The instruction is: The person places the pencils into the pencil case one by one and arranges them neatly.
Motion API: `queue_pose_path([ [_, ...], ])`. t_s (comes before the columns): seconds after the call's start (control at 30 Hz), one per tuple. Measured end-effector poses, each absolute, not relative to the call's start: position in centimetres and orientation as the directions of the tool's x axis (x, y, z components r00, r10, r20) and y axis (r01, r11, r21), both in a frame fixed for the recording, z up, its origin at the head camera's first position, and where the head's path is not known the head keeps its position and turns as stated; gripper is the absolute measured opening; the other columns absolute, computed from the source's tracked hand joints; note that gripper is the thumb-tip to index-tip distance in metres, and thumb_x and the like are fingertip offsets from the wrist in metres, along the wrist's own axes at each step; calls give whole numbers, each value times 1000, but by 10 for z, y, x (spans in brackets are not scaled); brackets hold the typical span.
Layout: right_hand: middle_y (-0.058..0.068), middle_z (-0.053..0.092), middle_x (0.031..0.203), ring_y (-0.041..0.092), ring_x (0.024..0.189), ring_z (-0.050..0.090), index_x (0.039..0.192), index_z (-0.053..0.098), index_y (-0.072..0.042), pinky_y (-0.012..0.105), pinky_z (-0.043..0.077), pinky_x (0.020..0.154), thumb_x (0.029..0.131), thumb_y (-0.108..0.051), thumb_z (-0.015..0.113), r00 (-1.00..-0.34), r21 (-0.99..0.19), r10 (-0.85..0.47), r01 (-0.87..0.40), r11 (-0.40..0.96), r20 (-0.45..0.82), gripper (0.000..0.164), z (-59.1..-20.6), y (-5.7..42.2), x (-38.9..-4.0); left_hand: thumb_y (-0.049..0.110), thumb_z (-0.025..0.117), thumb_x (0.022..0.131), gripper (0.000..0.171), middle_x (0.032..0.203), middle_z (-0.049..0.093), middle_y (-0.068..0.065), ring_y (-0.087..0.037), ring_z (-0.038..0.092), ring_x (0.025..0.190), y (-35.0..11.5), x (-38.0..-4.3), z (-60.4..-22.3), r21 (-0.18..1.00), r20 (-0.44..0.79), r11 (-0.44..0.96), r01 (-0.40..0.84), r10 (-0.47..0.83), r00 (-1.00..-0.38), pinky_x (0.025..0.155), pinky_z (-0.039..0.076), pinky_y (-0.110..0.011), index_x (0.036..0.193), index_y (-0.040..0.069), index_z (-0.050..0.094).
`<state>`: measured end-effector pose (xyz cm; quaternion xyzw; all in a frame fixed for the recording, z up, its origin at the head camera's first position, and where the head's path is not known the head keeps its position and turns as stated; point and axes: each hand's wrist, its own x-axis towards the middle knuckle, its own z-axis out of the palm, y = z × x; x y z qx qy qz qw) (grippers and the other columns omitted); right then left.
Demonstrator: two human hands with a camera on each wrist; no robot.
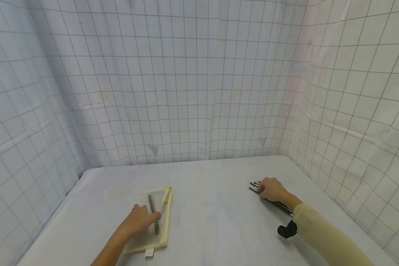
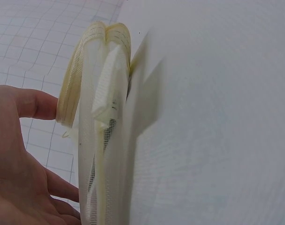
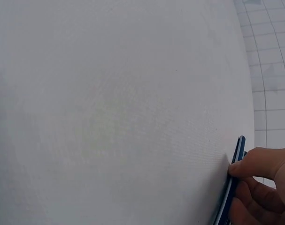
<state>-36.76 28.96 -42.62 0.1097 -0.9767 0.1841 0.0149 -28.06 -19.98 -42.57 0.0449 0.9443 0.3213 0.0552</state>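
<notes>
A see-through mesh pouch with pale yellow trim lies on the left part of the table. Slim dark sticks show through it. Over the pouch is my left hand, fingers spread and thumb resting across it. The left wrist view has that thumb touching the yellow zip edge, with other fingers against the pouch's side. On the right, several thin dark rods lie side by side. My right hand is on them, its thumb and curled fingers pinching a dark blue rod; its far end is hidden.
White cloth covers the table, and gridded white curtains stand behind it and at both sides. A small black object shows beside the right sleeve. A pale tag sticks out of the pouch's near edge.
</notes>
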Motion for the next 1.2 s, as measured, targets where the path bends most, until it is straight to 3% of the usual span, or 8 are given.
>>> queue_pose_path([
  [0.27, 6, 73, 94, 23, 86, 65, 94, 78, -4, 43, 57, 76, 80, 0, 78, -976, -430, -201, -216, 877, 80, 15, -423, 290, -370, 42, 63, 91, 89, 142, 23, -58, -69, 13, 139, -198, -281, -425, 613, -74, 789, 47, 117, -990, 111, 20, -75, 131, -34, 40],
  [0.57, 8, 75, 104, 21, 90, 69, 106, 80, -2, 39, 59, 76, 87, -5, 74, -980, -576, -192, -191, 795, 59, 19, -419, 286, -379, 43, 63, 90, 88, 142, 23, -58, -70, 14, 138, -200, -281, -425, 609, -80, 792, 44, 116, -990, 110, 22, -75, 130, -33, 41],
  [0.83, 7, 75, 102, 18, 80, 69, 112, 77, 2, 35, 59, 69, 90, -6, 74, -982, -692, -184, -166, 702, 49, 23, -409, 272, -375, 42, 63, 89, 87, 140, 26, -58, -70, 18, 138, -200, -283, -427, 597, -75, 801, 50, 118, -990, 110, 25, -74, 128, -33, 43],
  [1.2, 7, 73, 99, 21, 87, 71, 112, 75, 5, 37, 61, 76, 90, -3, 72, -988, -798, -154, -100, 595, 9, 23, -408, 244, -374, 42, 64, 89, 87, 141, 24, -58, -70, 18, 138, -200, -283, -427, 604, -72, 795, 45, 111, -991, 110, 26, -74, 129, -33, 43],
])
